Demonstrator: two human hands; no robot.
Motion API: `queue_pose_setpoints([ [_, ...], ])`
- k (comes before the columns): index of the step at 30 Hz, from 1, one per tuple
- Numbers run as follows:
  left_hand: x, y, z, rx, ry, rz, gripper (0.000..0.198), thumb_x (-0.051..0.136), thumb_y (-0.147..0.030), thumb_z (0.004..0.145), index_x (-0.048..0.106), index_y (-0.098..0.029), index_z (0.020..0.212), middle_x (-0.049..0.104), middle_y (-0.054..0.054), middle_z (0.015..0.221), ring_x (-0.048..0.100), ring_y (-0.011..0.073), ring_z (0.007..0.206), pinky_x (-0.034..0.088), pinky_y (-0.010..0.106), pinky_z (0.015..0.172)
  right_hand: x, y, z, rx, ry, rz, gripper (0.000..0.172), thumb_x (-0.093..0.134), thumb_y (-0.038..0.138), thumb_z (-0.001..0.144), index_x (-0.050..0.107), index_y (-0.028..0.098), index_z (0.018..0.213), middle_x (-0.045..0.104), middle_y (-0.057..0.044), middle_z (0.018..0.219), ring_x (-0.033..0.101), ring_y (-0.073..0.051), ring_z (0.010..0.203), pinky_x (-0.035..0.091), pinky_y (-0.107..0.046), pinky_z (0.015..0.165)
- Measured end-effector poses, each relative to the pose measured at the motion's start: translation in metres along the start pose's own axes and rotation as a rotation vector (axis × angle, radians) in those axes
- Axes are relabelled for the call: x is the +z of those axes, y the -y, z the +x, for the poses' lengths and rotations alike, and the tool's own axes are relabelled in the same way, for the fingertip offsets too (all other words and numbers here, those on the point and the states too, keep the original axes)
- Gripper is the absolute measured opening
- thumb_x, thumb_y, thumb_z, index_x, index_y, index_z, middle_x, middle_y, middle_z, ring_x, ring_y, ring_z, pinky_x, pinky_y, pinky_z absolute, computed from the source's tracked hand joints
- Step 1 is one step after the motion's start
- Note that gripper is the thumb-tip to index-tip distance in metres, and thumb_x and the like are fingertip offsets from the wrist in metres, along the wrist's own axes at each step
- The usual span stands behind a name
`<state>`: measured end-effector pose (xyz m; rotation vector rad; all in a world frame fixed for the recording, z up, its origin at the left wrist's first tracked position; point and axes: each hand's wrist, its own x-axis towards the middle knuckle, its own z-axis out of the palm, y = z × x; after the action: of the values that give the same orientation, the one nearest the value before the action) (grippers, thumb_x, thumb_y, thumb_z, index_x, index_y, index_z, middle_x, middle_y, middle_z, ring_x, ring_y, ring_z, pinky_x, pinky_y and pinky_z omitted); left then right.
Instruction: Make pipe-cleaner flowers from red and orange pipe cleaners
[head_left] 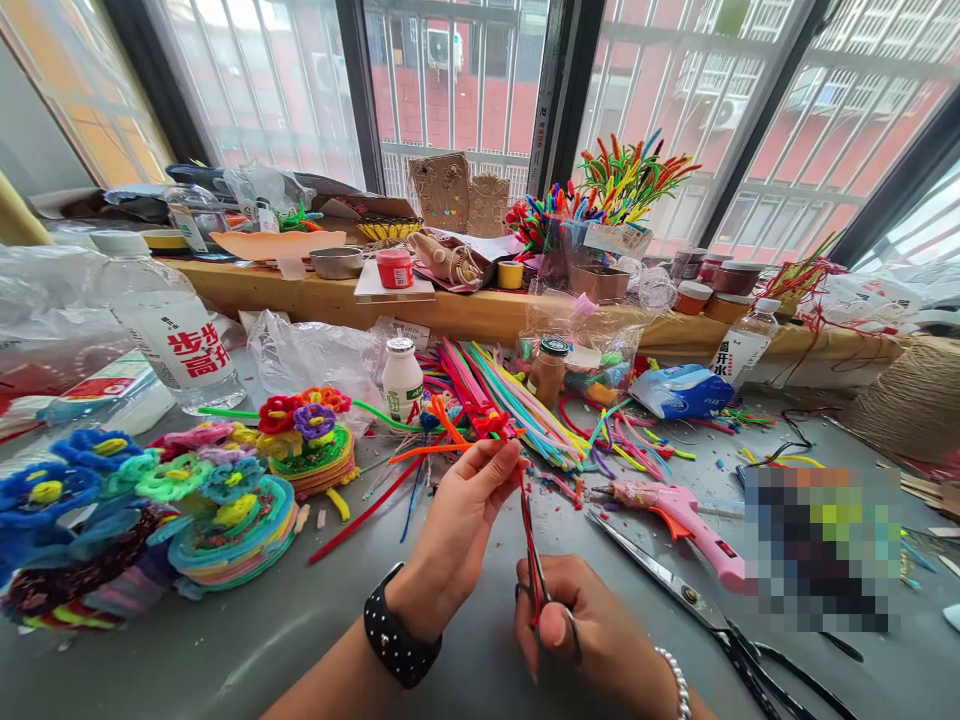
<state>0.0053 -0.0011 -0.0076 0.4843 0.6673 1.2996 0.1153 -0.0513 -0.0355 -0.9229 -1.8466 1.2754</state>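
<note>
Between the thumb and fingers of my left hand (459, 515) is a red pipe cleaner piece (495, 423), bent into small loops like a flower. My right hand (589, 620) has its fingers through the handles of small scissors (534, 565), blades pointing up toward the left fingertips. A thin red strand runs along the blades; whether it is between them I cannot tell. Left of my hands, a loose red pipe cleaner (367, 515) lies on the grey table (315, 640). Behind them fans a bundle of colourful pipe cleaners (525, 405).
Pipe cleaner flowers (176, 475) crowd the left side beside a large water bottle (169, 320). At right lie a pink glue gun (690, 520), large scissors (686, 590) and a twine spool (911, 400). Jars and tubs line the wooden ledge (465, 308) behind.
</note>
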Motion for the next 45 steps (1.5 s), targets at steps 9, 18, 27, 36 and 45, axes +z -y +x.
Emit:
queue_pose_setpoints([
  [9,-0.002,-0.001,-0.001,0.020,-0.014,-0.008,0.010,0.068,-0.014,0.059,0.059,-0.014,0.063,0.059,-0.004,0.063,0.055,0.0058,0.060,0.043,0.016,0.060,0.002,-0.012,0.001,0.033,-0.031,0.023,0.066,0.032,0.072,0.063,0.051,0.014,0.038,0.042,0.001,0.042,0.040,-0.009,0.045,0.029,-0.022,0.046],
  [18,0.000,-0.001,-0.001,0.041,-0.006,-0.019,0.009,0.068,-0.014,0.059,0.060,-0.014,0.063,0.058,-0.003,0.063,0.055,0.0053,0.060,0.043,0.015,0.060,0.001,-0.010,0.000,0.037,-0.009,0.072,0.066,0.032,0.073,0.061,0.049,0.014,0.038,0.039,0.002,0.041,0.038,-0.008,0.044,0.028,-0.021,0.045],
  [27,0.001,0.001,-0.002,0.034,-0.007,0.009,0.012,0.069,-0.015,0.057,0.060,-0.013,0.064,0.058,-0.003,0.065,0.055,0.0061,0.060,0.043,0.016,0.060,0.002,-0.003,0.000,0.006,0.028,0.086,0.068,0.022,0.075,0.062,0.045,0.016,0.038,0.035,0.003,0.041,0.036,-0.008,0.044,0.029,-0.022,0.047],
  [36,0.001,0.001,-0.003,0.056,-0.023,-0.005,0.013,0.070,-0.014,0.056,0.059,-0.014,0.063,0.059,-0.003,0.065,0.055,0.0054,0.060,0.042,0.016,0.060,0.001,-0.007,-0.001,0.045,0.006,0.139,0.062,0.036,0.069,0.063,0.050,0.015,0.036,0.038,0.002,0.040,0.037,-0.009,0.044,0.027,-0.022,0.045],
  [45,0.000,0.001,-0.001,0.083,-0.028,-0.020,0.011,0.068,-0.014,0.059,0.058,-0.014,0.064,0.059,-0.004,0.064,0.055,0.0055,0.061,0.043,0.016,0.062,0.004,-0.012,-0.001,0.100,-0.062,0.095,0.059,0.042,0.066,0.064,0.053,0.015,0.035,0.039,0.002,0.038,0.037,-0.009,0.043,0.027,-0.023,0.044],
])
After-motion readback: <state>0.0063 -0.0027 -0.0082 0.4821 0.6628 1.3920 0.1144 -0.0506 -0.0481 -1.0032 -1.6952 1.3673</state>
